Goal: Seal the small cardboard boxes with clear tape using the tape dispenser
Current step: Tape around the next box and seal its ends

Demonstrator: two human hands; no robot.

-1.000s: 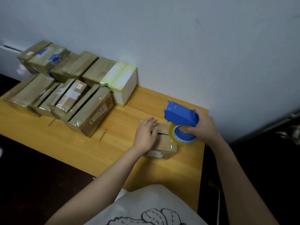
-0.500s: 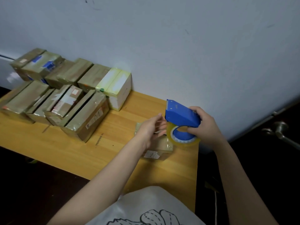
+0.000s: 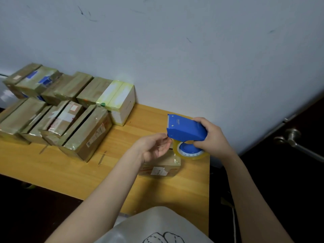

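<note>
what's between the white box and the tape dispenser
Only bare table lies between the white box and the dispenser, as the head view shows.

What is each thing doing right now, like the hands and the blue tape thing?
tape dispenser, held above the table, roll loaded.
right hand, grips the tape dispenser.
left hand, fingertips at the dispenser's front; pinching tape unclear.
small box, flat on the table, glossy with tape.
stacked boxes, taped shut, by the wall.

Right hand [image 3: 213,137] gripping tape dispenser [image 3: 185,130], left hand [image 3: 152,148] beside, box [image 3: 163,167] below
</note>
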